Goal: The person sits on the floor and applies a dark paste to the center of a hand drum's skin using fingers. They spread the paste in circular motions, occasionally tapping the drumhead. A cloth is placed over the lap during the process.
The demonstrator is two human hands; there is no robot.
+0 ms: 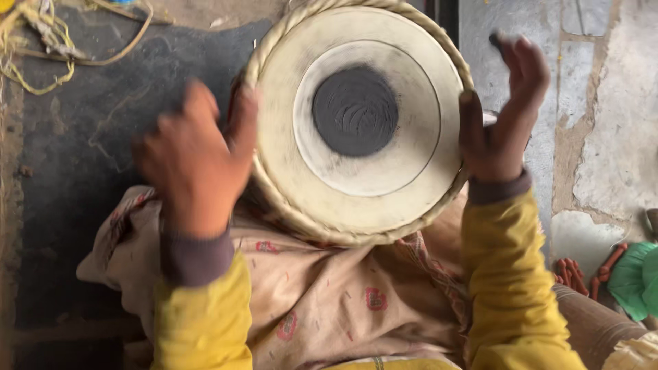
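Observation:
A round hand drum [356, 116] with a cream skin, a black centre patch and a braided rim rests on a patterned beige cloth [322, 301] over my lap. My left hand [195, 161] is blurred and presses against the drum's left rim, fingers apart. My right hand [504, 113] rests against the right rim, its thumb on the edge and its fingers raised. A small dark thing shows at the fingertips; I cannot tell what it is. Both arms wear yellow sleeves with grey cuffs.
A dark mat [82, 171] covers the floor on the left, with yellow cord [41, 41] tangled at its top corner. On the right lie cracked concrete floor [603, 103], a green cloth [634, 277] and orange cord [582, 270].

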